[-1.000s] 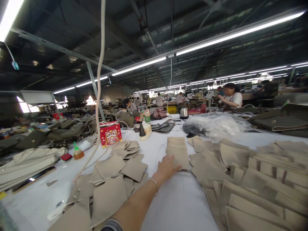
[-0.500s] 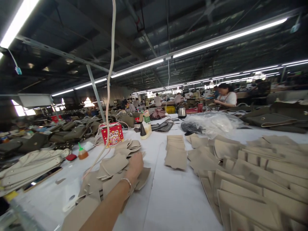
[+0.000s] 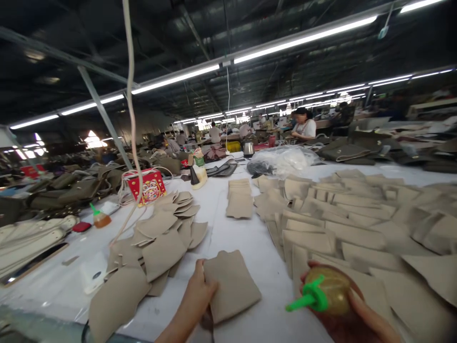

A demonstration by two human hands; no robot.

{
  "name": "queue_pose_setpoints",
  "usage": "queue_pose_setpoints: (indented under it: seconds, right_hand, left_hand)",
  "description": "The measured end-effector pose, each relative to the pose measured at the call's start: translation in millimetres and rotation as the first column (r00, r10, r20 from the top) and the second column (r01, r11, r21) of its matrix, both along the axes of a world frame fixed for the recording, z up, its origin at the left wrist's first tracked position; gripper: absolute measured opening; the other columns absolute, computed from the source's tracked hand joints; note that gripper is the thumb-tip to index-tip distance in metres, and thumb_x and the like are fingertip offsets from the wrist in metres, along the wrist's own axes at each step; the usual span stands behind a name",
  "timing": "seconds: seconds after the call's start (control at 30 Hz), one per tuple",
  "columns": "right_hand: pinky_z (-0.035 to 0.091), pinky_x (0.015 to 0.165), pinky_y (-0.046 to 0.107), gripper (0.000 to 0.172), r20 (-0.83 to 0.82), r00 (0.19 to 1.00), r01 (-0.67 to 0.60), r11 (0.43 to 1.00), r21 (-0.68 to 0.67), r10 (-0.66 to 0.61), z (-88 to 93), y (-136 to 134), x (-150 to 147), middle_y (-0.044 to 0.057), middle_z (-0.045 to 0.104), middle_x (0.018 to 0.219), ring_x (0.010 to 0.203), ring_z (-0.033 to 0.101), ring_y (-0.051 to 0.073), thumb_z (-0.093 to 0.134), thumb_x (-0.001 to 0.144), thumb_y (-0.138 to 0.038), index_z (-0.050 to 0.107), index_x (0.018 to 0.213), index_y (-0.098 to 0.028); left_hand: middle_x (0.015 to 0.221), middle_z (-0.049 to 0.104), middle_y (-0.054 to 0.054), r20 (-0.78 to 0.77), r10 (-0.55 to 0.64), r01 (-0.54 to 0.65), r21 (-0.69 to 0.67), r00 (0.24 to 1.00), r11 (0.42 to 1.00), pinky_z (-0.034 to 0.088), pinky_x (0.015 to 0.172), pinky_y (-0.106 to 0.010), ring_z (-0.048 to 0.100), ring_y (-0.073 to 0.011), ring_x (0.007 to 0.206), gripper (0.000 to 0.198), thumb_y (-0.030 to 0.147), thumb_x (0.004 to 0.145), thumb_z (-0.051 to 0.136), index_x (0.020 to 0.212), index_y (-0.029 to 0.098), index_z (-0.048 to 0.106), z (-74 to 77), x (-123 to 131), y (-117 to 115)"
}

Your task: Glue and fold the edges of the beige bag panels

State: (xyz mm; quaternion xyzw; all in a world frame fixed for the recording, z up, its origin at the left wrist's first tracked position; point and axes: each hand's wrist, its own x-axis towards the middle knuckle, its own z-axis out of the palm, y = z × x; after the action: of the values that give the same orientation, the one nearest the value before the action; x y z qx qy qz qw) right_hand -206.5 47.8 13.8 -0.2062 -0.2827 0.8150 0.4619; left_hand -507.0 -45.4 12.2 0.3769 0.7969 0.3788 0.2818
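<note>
My left hand (image 3: pixel 203 291) grips the left edge of a taupe leather piece (image 3: pixel 232 286), thumb on top, over the near middle of the white table (image 3: pixel 228 238). In my right hand (image 3: pixel 342 314) is a squeeze bottle (image 3: pixel 330 288) of amber liquid, its green nozzle pointing left toward the piece. The nozzle tip stays apart from the leather. Left of my left hand lies a loose heap of similar taupe pieces (image 3: pixel 162 252). Overlapping rows of more pieces (image 3: pixel 317 238) spread out beneath and beyond my right hand.
A small stack of pieces (image 3: pixel 239 200) lies mid-table. A second green-tipped bottle (image 3: pixel 100 218), a red patterned box (image 3: pixel 148 186) and a hanging cable (image 3: pixel 131 105) are at left. Clear plastic wrap (image 3: pixel 285 159) and a kettle (image 3: pixel 248 149) sit farther back. A person (image 3: pixel 304 125) sits beyond.
My left hand has left the heap and come nearer with a leather piece. My right hand has come into view holding the bottle. The view has turned slightly right.
</note>
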Motion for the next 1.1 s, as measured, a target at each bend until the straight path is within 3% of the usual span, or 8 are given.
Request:
queue_pose_setpoints:
  seconds: [0.07,0.13,0.2,0.33,0.43,0.73,1.1]
  right_hand:
    - [0.058,0.078,0.033,0.038,0.057,0.995,0.087,0.996,0.001,-0.087,16.6,-9,3,0.010,0.072,0.108,0.091,0.069,0.027,0.074,0.074,-0.041,0.070,0.109,-0.026]
    - [0.058,0.075,0.029,0.040,0.132,0.977,0.170,0.985,0.009,-0.170,28.1,-15,3,0.008,0.072,0.108,0.089,0.069,0.024,0.076,0.072,-0.038,0.069,0.110,-0.026]
    - [0.059,0.072,0.027,0.042,0.180,0.957,0.228,0.974,0.019,-0.227,33.3,-18,2,0.006,0.072,0.105,0.086,0.069,0.023,0.078,0.070,-0.039,0.069,0.109,-0.026]
    - [0.059,0.065,0.024,0.041,0.208,0.940,0.264,0.963,0.056,-0.270,31.8,-23,1,0.004,0.073,0.091,0.076,0.069,0.021,0.082,0.064,-0.039,0.072,0.100,-0.025]
    - [0.058,0.070,0.025,0.037,0.203,0.946,0.237,0.967,0.095,-0.252,28.2,-25,4,0.005,0.074,0.090,0.080,0.069,0.021,0.081,0.067,-0.037,0.072,0.101,-0.025]
    - [0.057,0.075,0.029,0.034,0.212,0.938,0.258,0.961,0.095,-0.273,30.6,-28,7,0.005,0.073,0.096,0.085,0.068,0.022,0.077,0.073,-0.037,0.071,0.104,-0.025]
    - [0.059,0.073,0.031,0.043,0.238,0.932,0.265,0.962,0.063,-0.273,22.9,-20,11,0.005,0.073,0.095,0.083,0.069,0.023,0.082,0.064,-0.037,0.071,0.104,-0.025]
  left_hand:
    - [0.117,0.059,-0.014,-0.305,-0.097,0.072,-0.090,0.947,0.993,0.047,0.088,-0.036,0.058,-0.0272,0.107,0.067,0.018,0.075,0.052,0.140,0.014,0.034,-3.2,15,-18]
    - [0.133,0.046,-0.016,-0.575,-0.177,0.107,-0.154,0.799,0.982,0.040,0.100,-0.041,0.046,-0.0299,0.122,0.060,0.019,0.079,0.050,0.138,0.016,0.041,5.0,27,-28]
    - [0.140,0.038,-0.014,-0.660,-0.259,0.147,-0.221,0.705,0.964,0.034,0.106,-0.040,0.039,-0.0293,0.128,0.051,0.021,0.082,0.049,0.134,0.019,0.048,16.1,40,-31]
    - [0.134,0.046,-0.009,-0.480,-0.537,0.353,-0.423,0.694,0.834,0.039,0.102,-0.034,0.043,-0.0256,0.122,0.049,0.029,0.081,0.054,0.130,0.024,0.051,30.5,65,-24]
    - [0.129,0.048,-0.011,-0.438,-0.608,0.366,-0.518,0.662,0.773,0.042,0.099,-0.036,0.046,-0.0268,0.118,0.044,0.025,0.080,0.054,0.124,0.021,0.055,36.5,74,-17]
    - [0.120,0.051,-0.012,-0.449,-0.669,0.412,-0.544,0.592,0.730,0.042,0.097,-0.035,0.052,-0.0257,0.109,0.040,0.019,0.075,0.053,0.114,0.017,0.059,35.2,69,-7]
    - [0.119,0.052,-0.014,-0.424,-0.706,0.443,-0.566,0.567,0.695,0.043,0.096,-0.035,0.054,-0.0258,0.106,0.037,0.015,0.078,0.052,0.114,0.016,0.058,42.0,69,-2]
